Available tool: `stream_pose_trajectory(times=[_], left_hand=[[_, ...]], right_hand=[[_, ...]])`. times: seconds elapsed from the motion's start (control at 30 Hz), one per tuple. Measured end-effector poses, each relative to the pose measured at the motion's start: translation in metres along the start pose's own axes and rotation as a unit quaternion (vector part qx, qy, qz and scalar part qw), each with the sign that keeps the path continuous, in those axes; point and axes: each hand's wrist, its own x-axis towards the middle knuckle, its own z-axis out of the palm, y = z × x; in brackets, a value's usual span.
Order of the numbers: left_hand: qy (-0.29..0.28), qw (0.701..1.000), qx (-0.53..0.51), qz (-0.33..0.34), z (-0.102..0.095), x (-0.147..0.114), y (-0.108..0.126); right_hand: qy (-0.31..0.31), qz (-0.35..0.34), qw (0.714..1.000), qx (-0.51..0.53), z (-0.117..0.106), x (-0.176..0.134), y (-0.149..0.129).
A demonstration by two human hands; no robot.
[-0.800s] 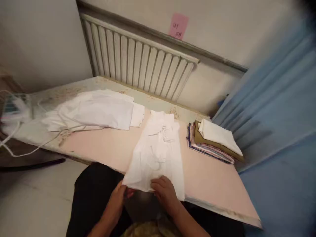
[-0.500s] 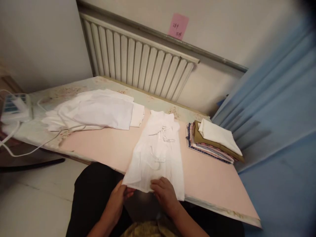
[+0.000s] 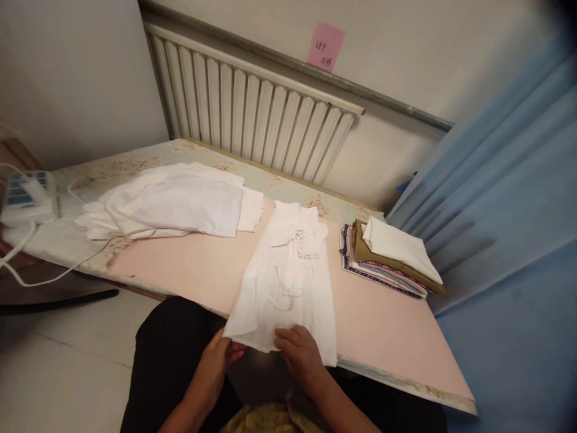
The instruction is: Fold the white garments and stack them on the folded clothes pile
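Note:
A white garment (image 3: 288,282) lies lengthwise on the pink-covered table (image 3: 383,337), with thin ties loosely curled on its front. Its wide lower edge hangs slightly over the table's near edge. My left hand (image 3: 217,355) is closed on the left corner of that hem, thumb on top and fingers underneath. My right hand (image 3: 302,355) grips the hem nearer its middle, with the fingers lying over the cloth and the thumb below it.
White cloths (image 3: 180,198) lie heaped at the left, a white cable across them. A power strip (image 3: 29,198) sits at the far left. Folded fabrics (image 3: 392,258) are stacked at the right, beside a blue curtain (image 3: 509,240). A radiator (image 3: 252,114) stands behind the table.

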Motion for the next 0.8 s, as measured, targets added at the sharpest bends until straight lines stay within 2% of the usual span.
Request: stream_pose_trajectory(times=[0.27,0.47,0.6,0.8], left_hand=[[0.002,1.000,0.007,0.002,0.002,0.000,0.001],[0.004,1.000,0.011,0.007,0.004,-0.003,0.004],[0.006,1.000,0.012,0.005,0.006,-0.006,0.007],[0.010,1.000,0.013,0.003,0.005,-0.004,0.006]], right_hand=[[-0.014,-0.003,1.000,-0.009,-0.002,0.000,-0.001],[-0.044,0.006,0.999,0.023,-0.012,0.002,-0.004],[-0.027,0.031,0.998,0.054,-0.013,0.005,-0.005],[0.020,0.091,0.993,0.071,-0.001,0.011,-0.002]])
